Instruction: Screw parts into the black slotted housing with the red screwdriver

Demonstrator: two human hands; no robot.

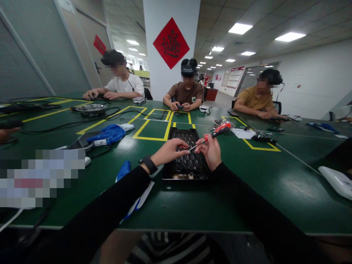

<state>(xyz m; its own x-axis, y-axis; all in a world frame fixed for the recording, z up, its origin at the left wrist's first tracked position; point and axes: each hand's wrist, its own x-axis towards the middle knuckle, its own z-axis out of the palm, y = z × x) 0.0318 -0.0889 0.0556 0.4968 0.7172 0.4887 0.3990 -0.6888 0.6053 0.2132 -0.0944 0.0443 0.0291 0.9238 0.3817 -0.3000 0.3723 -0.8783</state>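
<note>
My right hand [210,151] is closed around a screwdriver [217,132] with a red and black handle, its thin metal shaft pointing down and left. At the shaft's tip are the thumb and fingers of my left hand [172,151], drawn together in a pinch. Whatever is between them is too small to make out. Below both hands lies an open black rectangular case [184,179], with dark rows of parts inside and a tan piece [183,176] at its near end. My left wrist wears a dark watch [148,164].
Blue-and-white gloves [110,134] lie left on the green table [176,211]; another glove [123,170] is partly under my left forearm. At right are black parts [264,138], paper [243,133] and a white device [337,181]. Cables cross the left side. Several people sit around the table.
</note>
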